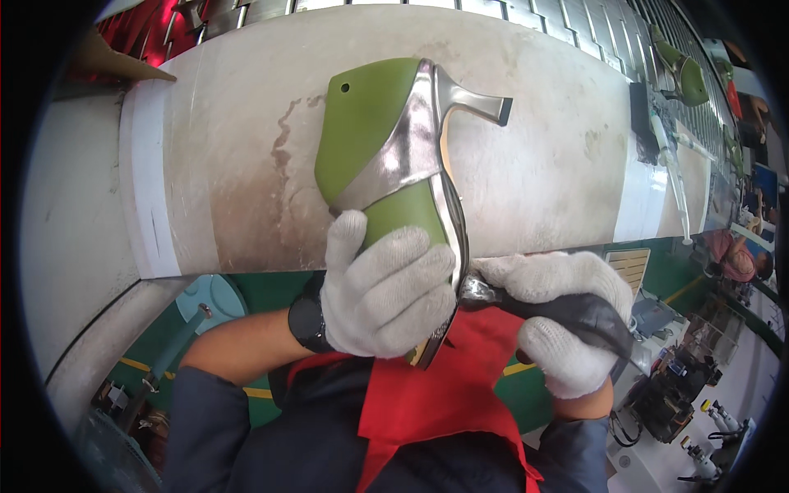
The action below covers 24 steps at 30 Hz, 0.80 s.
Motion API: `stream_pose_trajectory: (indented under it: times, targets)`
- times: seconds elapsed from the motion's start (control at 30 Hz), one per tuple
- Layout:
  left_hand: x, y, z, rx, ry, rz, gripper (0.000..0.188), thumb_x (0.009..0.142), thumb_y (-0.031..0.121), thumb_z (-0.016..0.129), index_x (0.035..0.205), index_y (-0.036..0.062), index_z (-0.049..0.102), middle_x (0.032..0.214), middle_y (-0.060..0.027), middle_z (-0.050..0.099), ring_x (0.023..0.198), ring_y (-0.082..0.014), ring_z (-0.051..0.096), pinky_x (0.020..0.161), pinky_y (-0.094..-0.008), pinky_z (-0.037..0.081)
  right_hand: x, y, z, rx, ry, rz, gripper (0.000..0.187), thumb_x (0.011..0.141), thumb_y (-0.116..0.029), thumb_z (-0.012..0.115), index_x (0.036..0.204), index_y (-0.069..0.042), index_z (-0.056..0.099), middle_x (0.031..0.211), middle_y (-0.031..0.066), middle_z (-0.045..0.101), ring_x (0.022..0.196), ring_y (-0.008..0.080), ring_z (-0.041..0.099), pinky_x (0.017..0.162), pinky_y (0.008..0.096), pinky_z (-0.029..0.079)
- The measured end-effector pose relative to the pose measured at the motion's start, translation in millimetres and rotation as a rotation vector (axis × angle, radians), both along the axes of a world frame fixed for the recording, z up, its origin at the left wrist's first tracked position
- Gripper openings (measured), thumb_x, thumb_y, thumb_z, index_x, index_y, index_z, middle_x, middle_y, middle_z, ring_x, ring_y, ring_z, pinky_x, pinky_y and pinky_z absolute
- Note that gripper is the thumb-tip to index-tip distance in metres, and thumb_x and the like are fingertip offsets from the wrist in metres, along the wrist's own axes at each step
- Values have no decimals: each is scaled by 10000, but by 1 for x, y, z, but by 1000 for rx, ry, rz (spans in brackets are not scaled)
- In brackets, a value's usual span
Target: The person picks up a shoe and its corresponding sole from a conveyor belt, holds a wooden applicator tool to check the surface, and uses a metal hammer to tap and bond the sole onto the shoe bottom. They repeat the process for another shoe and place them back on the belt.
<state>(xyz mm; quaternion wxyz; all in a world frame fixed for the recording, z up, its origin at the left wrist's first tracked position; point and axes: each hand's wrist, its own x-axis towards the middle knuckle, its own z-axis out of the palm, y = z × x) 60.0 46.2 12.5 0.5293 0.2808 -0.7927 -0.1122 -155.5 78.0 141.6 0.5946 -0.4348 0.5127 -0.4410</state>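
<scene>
A silver high-heeled shoe lies on its side on a green shoe last, its heel pointing to the far right. My left hand, in a white knit glove, is closed around the toe end at the table's near edge. White-gloved too, my right hand grips a dark-handled tool with a shiny metal end. That metal end is at the sole edge near the toe; whether it touches the sole I cannot tell. My fingers cover part of the shoe's front.
The shoe rests over a stained, pale worktable. Behind it runs a metal slatted conveyor, with another green last at the far right. A clear-and-white strip-like object lies on the table's right side. A light blue stool stands below left.
</scene>
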Motion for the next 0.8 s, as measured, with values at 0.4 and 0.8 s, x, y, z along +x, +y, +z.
stream_pose_trajectory:
  times: [0.4,0.8]
  targets:
    - [-9,-2,-3,-18,81,69,223,682,113,774,838,195,638,1155,37,683,1013,-194,665,771,-484,374,-24,-59,-34,-28,-79,168,330,883,-34,812,1177,94,734,1174,267,778,1086,332,776,984,455,615]
    - [0,17,-14,35,23,36,281,877,210,775,1129,279,671,1226,100,698,1137,-146,652,965,-512,402,3,-86,-10,289,19,-36,409,824,-183,877,1073,92,705,1141,336,752,976,381,781,925,504,638]
